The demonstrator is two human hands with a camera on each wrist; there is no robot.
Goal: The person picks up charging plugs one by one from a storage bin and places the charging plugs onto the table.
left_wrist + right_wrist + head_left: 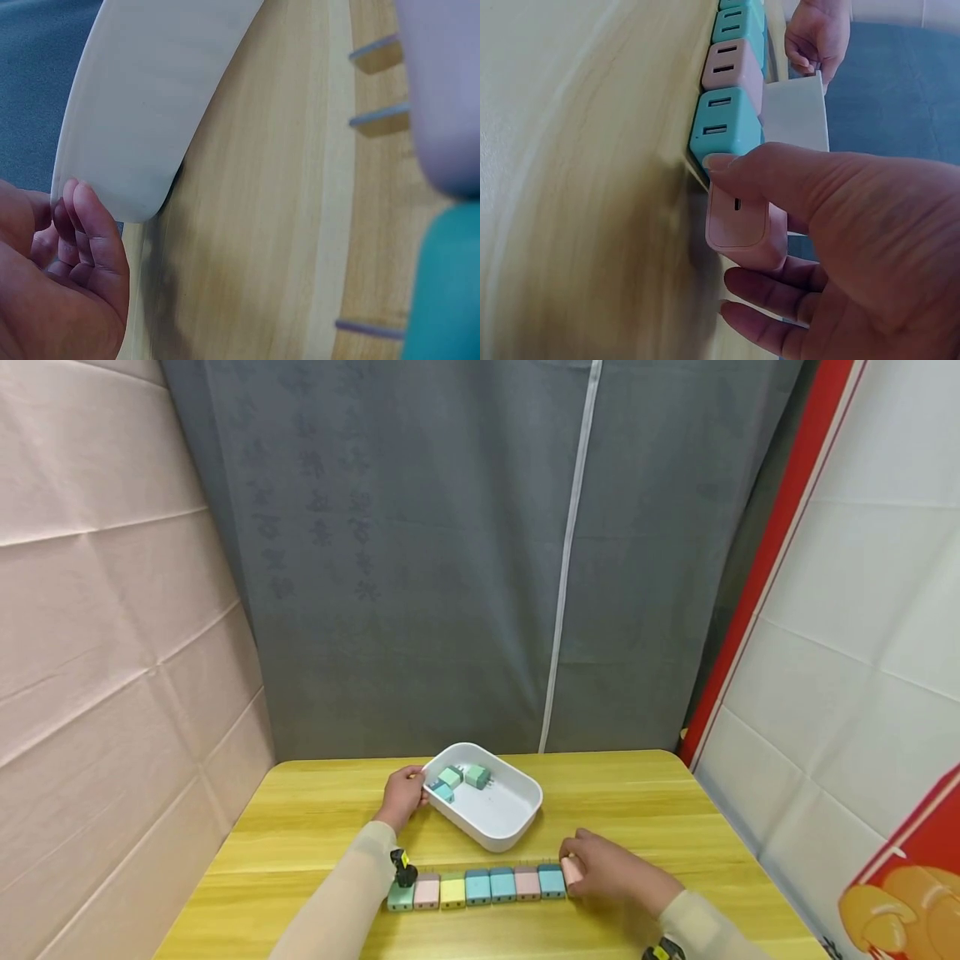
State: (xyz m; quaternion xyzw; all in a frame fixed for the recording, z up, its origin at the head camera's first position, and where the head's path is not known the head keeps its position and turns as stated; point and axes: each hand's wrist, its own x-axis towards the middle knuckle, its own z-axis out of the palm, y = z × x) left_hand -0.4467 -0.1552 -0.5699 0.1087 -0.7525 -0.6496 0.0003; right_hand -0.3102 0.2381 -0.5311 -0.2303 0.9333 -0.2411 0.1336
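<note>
Left hand grips a white tray while right hand pinches 1 pink charger.

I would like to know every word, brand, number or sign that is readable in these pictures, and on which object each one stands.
None can be read in any view.
Grey curtain: columns of faint marks, too indistinct to read.
Pink adapter in the right hand: no lettering visible.
White tray: no lettering visible.
</note>
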